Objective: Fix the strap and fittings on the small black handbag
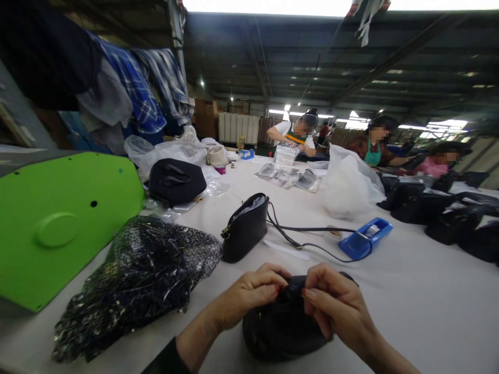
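A small black handbag (286, 335) lies on the white table at the bottom centre, under both hands. My left hand (249, 293) is closed, thumb and fingers gripping the bag's top edge from the left. From the right, my right hand (335, 304) pinches at the same upper part of the bag; whatever small piece is between its fingertips is hidden. Just beyond stands a second black handbag (245, 228), upright and unzipped, with pale filling inside. Its thin dark strap (312, 228) trails to the right.
A blue tape dispenser (366, 239) touches the strap's end. Patterned black plastic wrapping (136, 280) and a green panel (66, 223) are at left. Farther back sit a black backpack (175, 182) and a white plastic bag (351, 182). Several black bags (440, 213) line the right; co-workers sit beyond.
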The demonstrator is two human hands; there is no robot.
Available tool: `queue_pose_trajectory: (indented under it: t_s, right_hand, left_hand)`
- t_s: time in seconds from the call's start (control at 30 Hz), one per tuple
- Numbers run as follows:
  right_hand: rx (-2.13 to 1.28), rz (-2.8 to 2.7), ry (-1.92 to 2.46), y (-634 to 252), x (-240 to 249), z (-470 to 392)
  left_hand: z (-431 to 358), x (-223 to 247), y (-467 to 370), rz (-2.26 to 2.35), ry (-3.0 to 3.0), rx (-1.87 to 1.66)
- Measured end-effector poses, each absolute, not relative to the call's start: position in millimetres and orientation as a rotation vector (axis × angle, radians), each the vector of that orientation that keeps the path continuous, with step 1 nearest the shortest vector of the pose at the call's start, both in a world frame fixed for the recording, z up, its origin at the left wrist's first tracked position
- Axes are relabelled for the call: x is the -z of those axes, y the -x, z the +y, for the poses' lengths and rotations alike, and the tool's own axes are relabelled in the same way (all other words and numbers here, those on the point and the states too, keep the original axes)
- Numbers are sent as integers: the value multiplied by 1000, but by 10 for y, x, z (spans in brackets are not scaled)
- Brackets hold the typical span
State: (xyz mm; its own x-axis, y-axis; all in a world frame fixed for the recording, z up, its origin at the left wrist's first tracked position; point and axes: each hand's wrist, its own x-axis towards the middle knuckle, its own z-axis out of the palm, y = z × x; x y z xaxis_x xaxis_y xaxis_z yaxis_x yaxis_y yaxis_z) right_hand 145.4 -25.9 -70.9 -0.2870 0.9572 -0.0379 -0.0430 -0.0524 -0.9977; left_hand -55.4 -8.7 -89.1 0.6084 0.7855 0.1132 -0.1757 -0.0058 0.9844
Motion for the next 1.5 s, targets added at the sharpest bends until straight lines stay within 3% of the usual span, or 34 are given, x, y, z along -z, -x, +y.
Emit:
queue_pose_trajectory:
  t_s: [0.37, 0.67, 1.0, 1.33, 1.5]
  right_hand:
    - [-1500, -1362, 1033, -1476, 709, -270]
    - [-1432, -1315, 1097, -1446, 681, -311]
    - [-1337, -1464, 1161, -1428, 703, -331]
    - [-1266, -1384, 1157, -1394, 709, -322]
    - [-1257, -1334, 1187, -1349, 661, -360]
  left_hand:
    - [-4, 990, 643, 298, -1275, -714]
    - [-186, 855, 365, 586, -858, -932]
    - [-233, 768, 20, 1035, -898, -1143]
    - [-192, 1040, 485, 405, -675, -1008]
    - [-251, 1177, 571, 455, -813, -929]
